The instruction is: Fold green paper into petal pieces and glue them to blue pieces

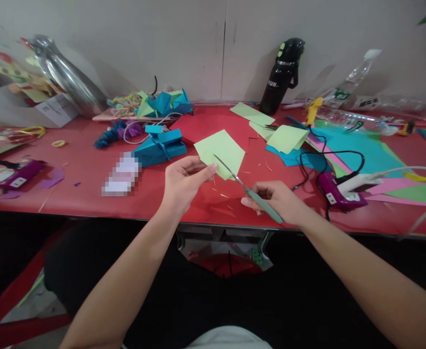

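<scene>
Between thumb and fingers, my left hand [185, 182] pinches the left corner of a light green sheet of paper [222, 148], held above the red table. My right hand [274, 199] grips a pair of scissors [261, 203] with grey-green handles. Their metal blades point up and left and lie across the lower part of the sheet; whether they are cutting into it I cannot tell. Thin paper slivers are scattered on the table around the scissors. To the left of the sheet sits a folded blue paper piece [162, 144].
Purple power sockets [343, 191] with black and white cables stand at the right, beside coloured paper sheets [361, 143]. A black bottle [281, 75] leans by the wall. More light green paper [287, 139] lies behind my right hand. A steel flask [69, 75] is at the back left.
</scene>
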Action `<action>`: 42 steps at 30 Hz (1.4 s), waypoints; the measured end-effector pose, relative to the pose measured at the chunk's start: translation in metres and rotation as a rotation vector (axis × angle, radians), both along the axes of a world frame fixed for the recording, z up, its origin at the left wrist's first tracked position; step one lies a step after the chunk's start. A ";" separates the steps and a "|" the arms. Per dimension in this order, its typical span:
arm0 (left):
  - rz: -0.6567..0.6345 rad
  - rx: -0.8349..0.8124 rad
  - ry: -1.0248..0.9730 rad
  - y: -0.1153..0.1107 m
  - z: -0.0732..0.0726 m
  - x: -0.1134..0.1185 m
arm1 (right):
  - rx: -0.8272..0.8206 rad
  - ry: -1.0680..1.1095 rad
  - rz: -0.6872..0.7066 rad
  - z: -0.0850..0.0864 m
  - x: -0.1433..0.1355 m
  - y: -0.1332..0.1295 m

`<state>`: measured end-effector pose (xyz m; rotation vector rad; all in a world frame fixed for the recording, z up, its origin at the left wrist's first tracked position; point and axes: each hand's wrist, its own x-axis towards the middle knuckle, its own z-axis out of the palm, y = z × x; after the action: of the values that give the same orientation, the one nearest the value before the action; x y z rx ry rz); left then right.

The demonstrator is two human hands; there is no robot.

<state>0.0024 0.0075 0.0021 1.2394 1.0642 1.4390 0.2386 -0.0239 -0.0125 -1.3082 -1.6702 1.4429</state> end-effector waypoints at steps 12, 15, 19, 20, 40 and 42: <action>-0.049 -0.007 0.005 -0.002 0.000 0.003 | 0.023 0.051 0.026 0.003 -0.003 -0.002; -0.043 -0.007 0.006 -0.003 -0.001 0.004 | 0.015 0.056 0.029 0.002 -0.002 -0.001; -0.046 -0.010 -0.002 -0.004 -0.002 0.005 | -0.003 0.072 0.037 0.001 -0.001 0.000; -0.044 -0.013 0.000 -0.004 -0.002 0.006 | -0.005 0.070 0.038 0.002 -0.001 0.000; -0.070 -0.045 0.009 -0.005 -0.004 0.007 | 0.014 0.059 0.045 0.005 -0.002 -0.001; -0.075 -0.048 0.006 -0.004 -0.005 0.006 | 0.018 0.061 0.045 0.005 -0.001 -0.001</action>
<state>0.0085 0.0032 -0.0027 1.2370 1.0395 1.3471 0.2372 -0.0246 -0.0078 -1.2119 -1.6796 1.4753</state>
